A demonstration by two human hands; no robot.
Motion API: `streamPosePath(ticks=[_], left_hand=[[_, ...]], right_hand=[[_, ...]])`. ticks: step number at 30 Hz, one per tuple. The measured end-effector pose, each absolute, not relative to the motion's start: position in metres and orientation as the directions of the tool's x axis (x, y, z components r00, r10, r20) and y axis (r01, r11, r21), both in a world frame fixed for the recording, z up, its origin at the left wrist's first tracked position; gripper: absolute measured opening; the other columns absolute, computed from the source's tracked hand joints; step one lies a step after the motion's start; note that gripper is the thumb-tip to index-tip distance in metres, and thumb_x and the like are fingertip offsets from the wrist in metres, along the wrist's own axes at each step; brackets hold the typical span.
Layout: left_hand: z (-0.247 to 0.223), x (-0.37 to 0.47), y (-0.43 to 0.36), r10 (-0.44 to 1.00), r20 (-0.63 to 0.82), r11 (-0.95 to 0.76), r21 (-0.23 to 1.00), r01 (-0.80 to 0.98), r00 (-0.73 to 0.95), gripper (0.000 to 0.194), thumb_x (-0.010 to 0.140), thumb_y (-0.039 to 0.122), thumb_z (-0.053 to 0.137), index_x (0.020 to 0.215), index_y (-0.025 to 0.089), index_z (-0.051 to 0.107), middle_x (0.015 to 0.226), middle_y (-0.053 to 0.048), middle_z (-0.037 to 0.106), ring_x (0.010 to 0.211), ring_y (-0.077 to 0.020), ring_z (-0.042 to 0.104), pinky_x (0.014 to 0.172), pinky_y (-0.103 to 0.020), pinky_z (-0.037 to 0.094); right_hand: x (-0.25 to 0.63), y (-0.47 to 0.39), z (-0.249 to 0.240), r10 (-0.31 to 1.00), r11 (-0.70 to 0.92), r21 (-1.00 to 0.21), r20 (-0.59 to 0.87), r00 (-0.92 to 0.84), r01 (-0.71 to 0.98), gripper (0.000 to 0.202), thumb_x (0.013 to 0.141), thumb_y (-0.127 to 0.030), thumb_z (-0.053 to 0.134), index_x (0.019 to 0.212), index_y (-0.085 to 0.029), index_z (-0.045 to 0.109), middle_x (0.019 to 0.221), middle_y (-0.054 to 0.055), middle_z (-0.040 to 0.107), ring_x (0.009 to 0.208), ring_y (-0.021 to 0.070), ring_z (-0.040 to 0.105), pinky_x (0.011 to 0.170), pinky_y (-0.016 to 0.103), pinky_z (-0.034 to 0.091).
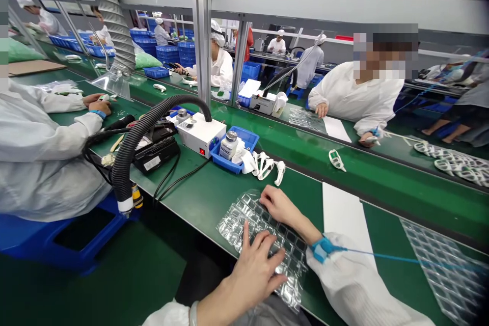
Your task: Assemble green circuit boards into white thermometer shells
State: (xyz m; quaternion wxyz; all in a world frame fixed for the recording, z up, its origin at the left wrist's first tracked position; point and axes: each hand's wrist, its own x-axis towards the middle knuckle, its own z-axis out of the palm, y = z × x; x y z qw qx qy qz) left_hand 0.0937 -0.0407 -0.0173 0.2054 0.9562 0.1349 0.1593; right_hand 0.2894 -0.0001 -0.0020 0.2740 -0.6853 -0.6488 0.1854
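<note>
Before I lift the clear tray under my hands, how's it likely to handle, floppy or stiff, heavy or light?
The tray is probably light, since it looks like thin, see-through plastic. It may bend somewhat, though its rows of moulded pockets could stiffen it. Its glossy surface suggests it might slide on the table.

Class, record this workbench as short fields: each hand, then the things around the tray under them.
Left hand: spread over the clear tray
Right hand: fingers bent at the tray's far edge
Right wrist: blue strap
Beyond the tray: blue bin holding a bottle; white parts beside it
Left of the bin: white box with black hose
Right of the tray: white sheet, second tray
</note>
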Motion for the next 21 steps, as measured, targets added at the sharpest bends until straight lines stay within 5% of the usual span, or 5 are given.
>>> streamPosePath(ticks=[8, 14, 21], left_hand=[[-0.016, 0.096, -0.041, 0.342, 0.251, -0.869, 0.450, 0.204, 0.906, 0.041, 0.091, 0.046, 0.046, 0.126, 0.024, 0.050, 0.128, -0.012, 0.053, 0.125, -0.0306, 0.043, 0.105, -0.077, 0.013], [-0.018, 0.096, -0.042, 0.347, 0.247, -0.868, 0.451, 0.209, 0.905, 0.041, 0.093, 0.047, 0.042, 0.127, 0.025, 0.048, 0.128, -0.011, 0.053, 0.125, -0.0303, 0.043, 0.104, -0.077, 0.012], [-0.015, 0.094, -0.044, 0.361, 0.261, -0.862, 0.460, 0.214, 0.895, 0.040, 0.092, 0.049, 0.042, 0.124, 0.027, 0.050, 0.126, -0.010, 0.054, 0.124, -0.0298, 0.044, 0.104, -0.077, 0.014]], right_hand=[[0.306, -0.036, 0.005, 0.979, -0.137, -0.619, 0.035, 0.201, 0.773, 0.028, 0.087, -0.040, 0.055, 0.068, -0.019, 0.054, 0.063, -0.001, 0.056, 0.057, 0.0146, 0.049, 0.052, 0.025, 0.035], [0.313, -0.074, 0.004, 0.980, -0.169, -0.601, -0.018, 0.198, 0.781, 0.015, 0.077, -0.020, 0.060, 0.062, -0.019, 0.057, 0.065, -0.001, 0.060, 0.061, 0.0154, 0.053, 0.058, 0.026, 0.036], [0.355, -0.064, 0.001, 0.934, -0.268, -0.633, 0.016, 0.358, 0.727, 0.031, 0.086, -0.041, 0.051, 0.065, -0.019, 0.054, 0.058, 0.001, 0.058, 0.054, 0.0163, 0.052, 0.051, 0.027, 0.040]])
